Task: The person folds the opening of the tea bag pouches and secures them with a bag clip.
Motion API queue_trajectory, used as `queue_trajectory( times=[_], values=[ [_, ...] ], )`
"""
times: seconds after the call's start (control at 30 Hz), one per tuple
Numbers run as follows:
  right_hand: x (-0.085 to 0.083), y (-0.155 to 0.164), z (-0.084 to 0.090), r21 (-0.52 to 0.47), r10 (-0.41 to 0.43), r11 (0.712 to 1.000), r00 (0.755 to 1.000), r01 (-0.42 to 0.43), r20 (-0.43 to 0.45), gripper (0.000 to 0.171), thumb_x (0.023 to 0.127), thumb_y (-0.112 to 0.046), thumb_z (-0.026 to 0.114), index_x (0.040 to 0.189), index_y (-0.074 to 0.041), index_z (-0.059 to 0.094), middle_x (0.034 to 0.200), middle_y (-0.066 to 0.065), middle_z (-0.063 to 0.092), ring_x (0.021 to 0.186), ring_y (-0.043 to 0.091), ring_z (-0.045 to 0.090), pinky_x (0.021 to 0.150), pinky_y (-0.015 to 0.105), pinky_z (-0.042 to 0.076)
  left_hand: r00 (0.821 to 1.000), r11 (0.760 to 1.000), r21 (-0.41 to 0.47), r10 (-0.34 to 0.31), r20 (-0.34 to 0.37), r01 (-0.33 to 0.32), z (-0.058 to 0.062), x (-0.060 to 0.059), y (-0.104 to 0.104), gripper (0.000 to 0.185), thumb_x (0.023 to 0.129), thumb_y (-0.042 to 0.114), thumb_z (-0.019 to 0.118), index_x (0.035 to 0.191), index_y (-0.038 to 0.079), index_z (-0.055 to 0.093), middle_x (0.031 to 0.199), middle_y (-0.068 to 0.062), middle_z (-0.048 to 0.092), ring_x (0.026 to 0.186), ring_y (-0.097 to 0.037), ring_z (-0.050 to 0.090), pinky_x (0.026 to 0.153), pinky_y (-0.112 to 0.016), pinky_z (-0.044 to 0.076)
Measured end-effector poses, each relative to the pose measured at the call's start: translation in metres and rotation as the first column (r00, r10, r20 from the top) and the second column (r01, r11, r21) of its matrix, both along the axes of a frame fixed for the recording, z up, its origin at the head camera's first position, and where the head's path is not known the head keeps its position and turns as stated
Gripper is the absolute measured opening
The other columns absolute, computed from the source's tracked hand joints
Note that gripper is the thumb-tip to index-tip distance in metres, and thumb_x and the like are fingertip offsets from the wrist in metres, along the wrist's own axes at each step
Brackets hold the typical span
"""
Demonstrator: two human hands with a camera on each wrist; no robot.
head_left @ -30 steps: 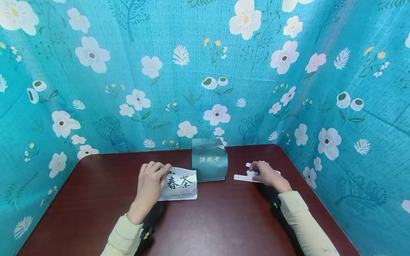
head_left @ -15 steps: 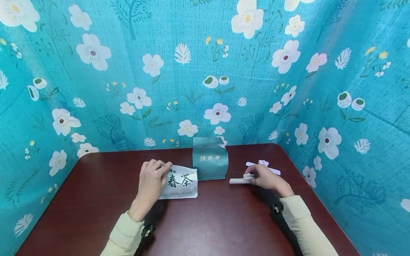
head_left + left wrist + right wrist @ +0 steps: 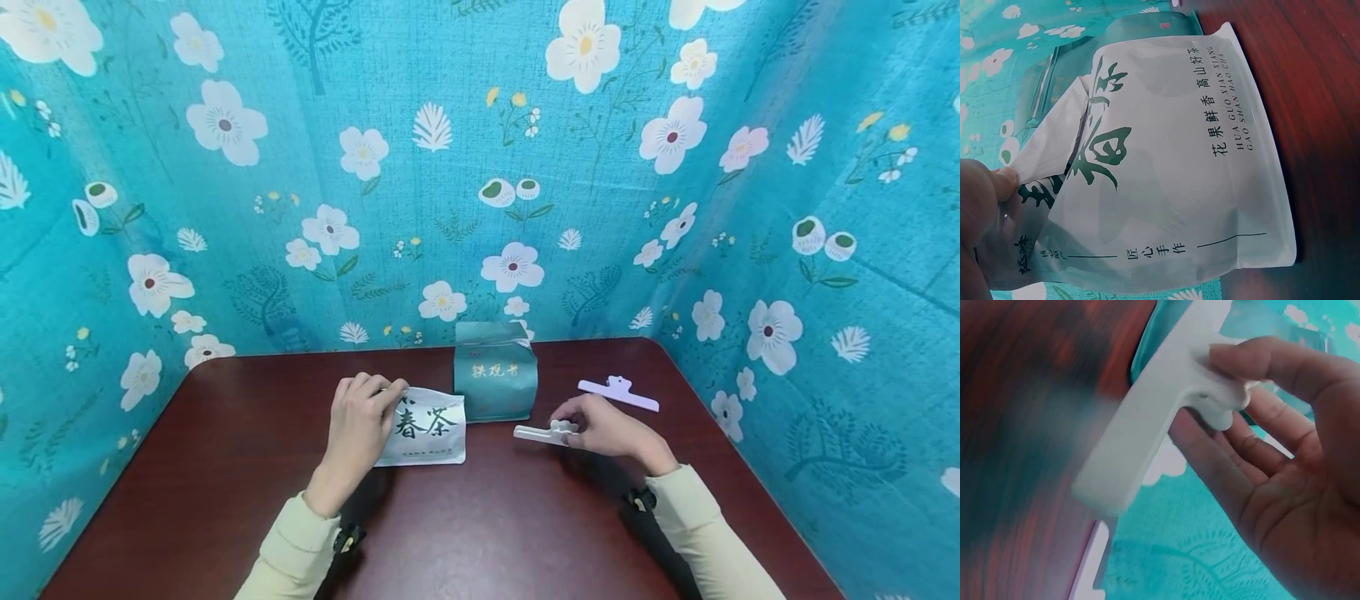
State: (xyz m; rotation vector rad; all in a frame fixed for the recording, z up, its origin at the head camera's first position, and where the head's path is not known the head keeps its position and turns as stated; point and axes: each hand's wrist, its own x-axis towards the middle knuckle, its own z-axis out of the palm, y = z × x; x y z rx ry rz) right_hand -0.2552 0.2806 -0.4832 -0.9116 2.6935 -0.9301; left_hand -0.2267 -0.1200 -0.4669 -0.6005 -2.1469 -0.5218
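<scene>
While both hands work over the dark red table (image 3: 480, 533), the biggest thing near either grip is the green tea bag (image 3: 495, 382), standing upright just beyond and between the hands. Next in size is the white tea pouch (image 3: 426, 427), lying flat, its body spreading away from the left hand (image 3: 358, 423), which pinches the pouch's folded top edge (image 3: 1041, 156) between thumb and fingers. It is thin foil-like film, soft and crinkly, probably light and a little slick; the flattened top edge is the sensible place to hold it, since the belly would only buckle.

Smaller again is the white clip (image 3: 542, 432), a stiff plastic bar that reaches out from the right hand (image 3: 606, 427) toward the pouch. The right hand grasps its handle tab (image 3: 1222, 394), thumb above and fingers below; the wrist view is blurred, so whether the clip's arms are sprung apart I cannot tell. Rigid and light, it is best taken at that tab, where a squeeze works the hinge. A second clip (image 3: 618, 392) lies flat beyond the right hand, untouched.

By count: two tea packets, two clips, two hands.
</scene>
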Motion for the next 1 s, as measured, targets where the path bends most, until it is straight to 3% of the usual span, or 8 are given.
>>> queue_trajectory(
  times=[0.2, 0.43, 0.63, 0.83, 1.0],
  values=[
    [0.008, -0.018, 0.006, -0.016, 0.066, 0.998, 0.998, -0.066, 0.003, 0.025, 0.08, -0.001, 0.078, 0.096, -0.021, 0.073, 0.084, -0.006, 0.07, 0.072, 0.009, 0.06, 0.066, 0.027, 0.054, 1.0, 1.0, -0.002, 0.008, 0.012, -0.008, -0.002, 0.001, 0.0, 0.018, 0.083, 0.001, 0.081, 0.098, 0.011, 0.08, 0.078, -0.002, 0.066, 0.074, -0.023, 0.054, 0.073, -0.04, 0.041],
    [0.014, -0.039, 0.01, -0.113, 0.121, 0.987, 0.993, -0.118, 0.015, 0.024, 0.083, -0.004, 0.081, 0.099, -0.02, 0.073, 0.086, -0.008, 0.071, 0.074, 0.012, 0.061, 0.067, 0.027, 0.056, 1.0, 1.0, -0.007, 0.008, 0.011, -0.008, -0.001, -0.001, -0.001, 0.018, 0.084, 0.001, 0.08, 0.098, 0.013, 0.08, 0.078, -0.002, 0.066, 0.074, -0.023, 0.055, 0.074, -0.041, 0.041],
    [0.018, -0.057, 0.012, -0.184, 0.086, 0.98, 0.996, -0.081, 0.018, 0.026, 0.086, -0.011, 0.082, 0.108, -0.022, 0.074, 0.097, -0.01, 0.072, 0.084, 0.013, 0.065, 0.077, 0.029, 0.059, 1.0, 1.0, 0.0, 0.002, 0.002, -0.002, -0.001, -0.001, -0.001, 0.018, 0.083, 0.001, 0.081, 0.098, 0.012, 0.08, 0.078, -0.003, 0.066, 0.073, -0.024, 0.055, 0.073, -0.041, 0.04],
    [0.017, -0.068, 0.016, -0.242, 0.051, 0.968, 0.997, -0.062, -0.052, 0.029, 0.089, -0.019, 0.081, 0.117, -0.02, 0.075, 0.104, -0.009, 0.073, 0.089, 0.012, 0.065, 0.081, 0.03, 0.059, 1.0, 1.0, -0.001, 0.001, 0.0, -0.001, 0.001, -0.001, -0.001, 0.017, 0.084, 0.001, 0.08, 0.098, 0.011, 0.08, 0.078, -0.003, 0.066, 0.074, -0.024, 0.054, 0.073, -0.041, 0.041],
    [0.017, -0.072, 0.016, -0.264, 0.039, 0.963, 0.995, -0.061, -0.088, 0.031, 0.089, -0.016, 0.08, 0.12, -0.018, 0.075, 0.106, -0.007, 0.073, 0.089, 0.013, 0.066, 0.081, 0.027, 0.059, 1.0, 1.0, -0.004, 0.003, 0.017, -0.003, 0.001, 0.002, 0.001, 0.019, 0.083, 0.001, 0.081, 0.099, 0.011, 0.08, 0.078, -0.003, 0.067, 0.074, -0.023, 0.055, 0.074, -0.04, 0.041]
  ],
)
